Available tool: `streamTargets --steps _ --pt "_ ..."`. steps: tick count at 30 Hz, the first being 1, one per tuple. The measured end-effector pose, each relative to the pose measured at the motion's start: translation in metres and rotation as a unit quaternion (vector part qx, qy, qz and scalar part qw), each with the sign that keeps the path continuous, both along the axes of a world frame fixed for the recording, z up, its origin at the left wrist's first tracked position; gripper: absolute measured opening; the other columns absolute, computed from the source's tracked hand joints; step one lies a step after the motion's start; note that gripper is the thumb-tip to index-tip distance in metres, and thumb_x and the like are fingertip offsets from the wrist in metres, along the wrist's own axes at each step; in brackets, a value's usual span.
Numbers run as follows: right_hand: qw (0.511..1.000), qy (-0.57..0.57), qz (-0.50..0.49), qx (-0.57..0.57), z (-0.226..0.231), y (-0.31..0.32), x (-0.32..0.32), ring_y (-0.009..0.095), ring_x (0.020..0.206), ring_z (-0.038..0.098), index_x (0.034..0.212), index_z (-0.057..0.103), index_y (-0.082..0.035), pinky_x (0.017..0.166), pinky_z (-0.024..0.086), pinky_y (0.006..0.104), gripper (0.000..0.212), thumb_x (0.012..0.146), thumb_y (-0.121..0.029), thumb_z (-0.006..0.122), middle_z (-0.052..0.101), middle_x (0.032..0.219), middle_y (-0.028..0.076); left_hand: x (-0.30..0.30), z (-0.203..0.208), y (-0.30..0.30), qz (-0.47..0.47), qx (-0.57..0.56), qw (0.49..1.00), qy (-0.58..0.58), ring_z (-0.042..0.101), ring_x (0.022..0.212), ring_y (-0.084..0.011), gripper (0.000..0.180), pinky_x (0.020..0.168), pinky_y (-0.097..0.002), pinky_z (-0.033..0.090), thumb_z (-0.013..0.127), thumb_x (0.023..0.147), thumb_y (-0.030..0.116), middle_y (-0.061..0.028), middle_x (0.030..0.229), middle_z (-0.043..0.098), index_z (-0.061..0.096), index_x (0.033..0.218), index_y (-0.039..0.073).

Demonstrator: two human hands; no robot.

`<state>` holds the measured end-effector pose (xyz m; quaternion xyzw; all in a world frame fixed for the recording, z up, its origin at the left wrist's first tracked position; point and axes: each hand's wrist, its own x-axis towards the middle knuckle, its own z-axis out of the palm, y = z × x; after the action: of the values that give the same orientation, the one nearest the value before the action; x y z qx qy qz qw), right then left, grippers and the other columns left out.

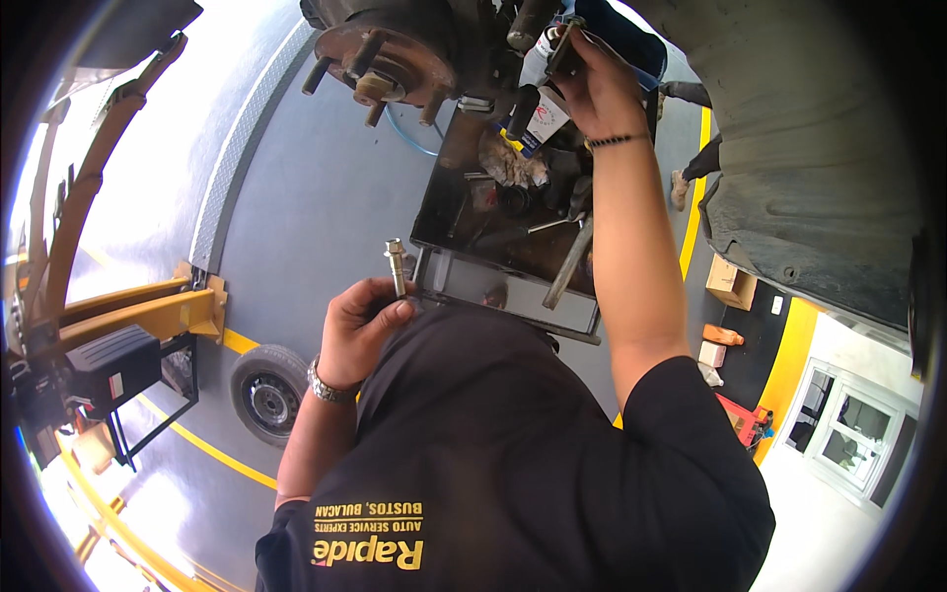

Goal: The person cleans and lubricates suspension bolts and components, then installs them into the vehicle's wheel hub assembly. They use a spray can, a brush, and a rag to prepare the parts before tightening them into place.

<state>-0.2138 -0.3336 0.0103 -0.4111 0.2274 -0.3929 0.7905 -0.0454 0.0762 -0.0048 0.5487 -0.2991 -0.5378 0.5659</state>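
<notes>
Left hand point(360, 331) has its fingers clamped on an upright metal bolt point(396, 264); right hand point(597, 89) has fingers closed around a small dark part point(564, 44) beside the wheel hub point(390, 54)

Strong daylight from nine o'clock, heavy fisheye bend at your rim.

You get blown-out glare across the floor point(148, 168) from nine to eleven o'clock, where all surface detail washes to white, and a second bright patch at seven o'clock. The dark shirt point(513, 444) at six o'clock swallows its folds in shadow, and the wheel arch point(809, 148) at two o'clock sits dim and grainy. Your centre stays sharp: the bolt point(396, 264) and the wheel hub point(390, 59) at twelve o'clock read crisply. Straight lines curve near the rim, a black vignette rings everything, and the window point(848, 424) at four o'clock is soft.
</notes>
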Motion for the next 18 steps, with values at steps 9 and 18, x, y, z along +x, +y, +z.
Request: streamTargets --steps 9,18 --pt "0.995 0.064 -0.076 -0.013 0.017 0.148 -0.077 0.017 0.099 0.066 0.14 0.054 -0.002 0.086 0.051 0.031 0.043 0.1 -0.008 0.064 0.067 0.108 0.008 0.003 -0.004 -0.022 0.048 -0.024 0.998 0.013 0.067 0.095 -0.013 0.036 0.087 -0.0288 0.055 0.066 0.098 -0.001 -0.0076 0.107 0.07 0.06 0.133 -0.004" --pt "0.988 0.139 -0.027 0.067 -0.026 0.213 -0.106 0.019 0.097 0.067 0.134 0.049 -0.008 0.083 0.055 0.032 0.037 0.1 -0.004 0.063 0.067 0.113 0.009 0.001 -0.008 -0.035 0.025 -0.029 0.999 0.014 0.064 0.093 -0.0106 0.04 0.086 -0.0264 0.053 0.07 0.095 -0.003 -0.0042 0.105 0.066 0.06 0.133 -0.004"
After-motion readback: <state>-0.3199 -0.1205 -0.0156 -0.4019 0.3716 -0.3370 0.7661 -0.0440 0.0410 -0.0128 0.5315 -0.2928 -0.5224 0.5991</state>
